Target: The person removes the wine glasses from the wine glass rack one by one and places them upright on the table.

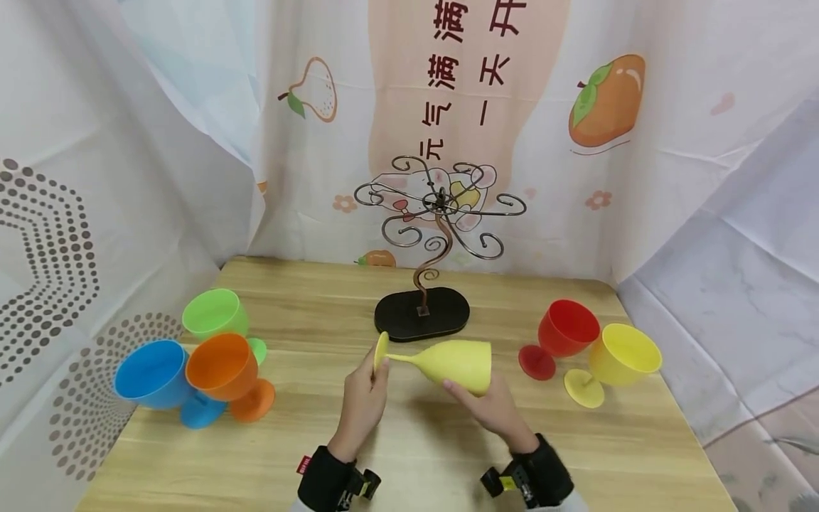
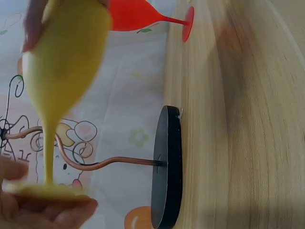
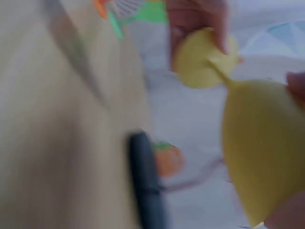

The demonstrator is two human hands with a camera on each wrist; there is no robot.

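A yellow plastic goblet (image 1: pixel 453 363) lies sideways in the air between both hands, its foot to the left and its bowl opening to the right. My left hand (image 1: pixel 365 398) pinches the round foot between thumb and fingers; the left wrist view shows the fingers beneath the foot (image 2: pixel 47 191). Around the bowl, near its rim, my right hand (image 1: pixel 495 412) grips with the thumb on the near side. Behind the goblet stands a metal rack with curled wire arms (image 1: pixel 441 203) and a black oval base (image 1: pixel 419 316).
On the left stand a green goblet (image 1: pixel 216 313), a blue goblet (image 1: pixel 152 373) and an orange goblet (image 1: pixel 222 366), close together. A red goblet (image 1: pixel 569 327) and another yellow goblet (image 1: pixel 625 353) are at the right. A printed curtain (image 1: pixel 307 156) hangs behind the wooden table (image 1: pixel 307 299).
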